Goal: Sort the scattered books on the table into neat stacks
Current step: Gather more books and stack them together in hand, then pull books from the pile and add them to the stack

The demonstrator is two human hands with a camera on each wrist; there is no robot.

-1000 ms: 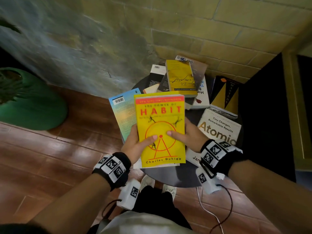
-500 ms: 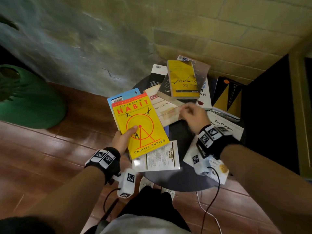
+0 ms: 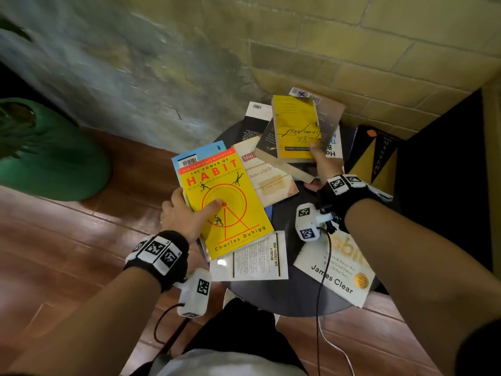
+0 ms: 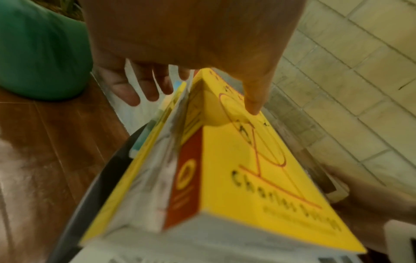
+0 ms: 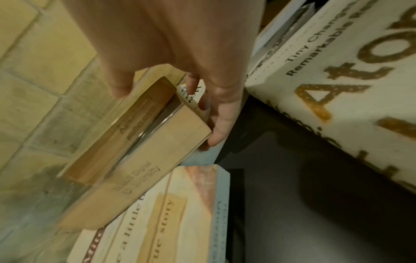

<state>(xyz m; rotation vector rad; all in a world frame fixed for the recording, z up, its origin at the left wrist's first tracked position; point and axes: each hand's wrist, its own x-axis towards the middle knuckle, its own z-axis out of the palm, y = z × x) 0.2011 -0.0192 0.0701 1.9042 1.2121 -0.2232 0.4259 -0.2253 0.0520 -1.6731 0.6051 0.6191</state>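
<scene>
The yellow Habit book (image 3: 227,202) (image 4: 258,169) is at the left edge of the round dark table (image 3: 284,297), lying over a blue book (image 3: 200,153). My left hand (image 3: 189,210) grips it, thumb on the cover and fingers (image 4: 146,89) underneath. At the back, my right hand (image 3: 322,164) holds a small yellow book (image 3: 295,126) stacked on a dark book (image 3: 268,142), thumb on top and fingers (image 5: 220,121) below. Both are tilted above a cream book (image 3: 268,180) (image 5: 162,213).
A white Atomic Habits book (image 3: 339,272) (image 5: 337,80) overhangs the table's right front edge. A white printed book (image 3: 252,256) lies at the front and a black-and-gold book (image 3: 376,156) at the back right. A green pot (image 3: 48,153) stands on the floor to the left. A dark cabinet (image 3: 439,185) stands to the right.
My right hand let go of the Habit book, reached to the back and took hold of the small yellow book and the dark one under it. My left hand swung the Habit book leftward.
</scene>
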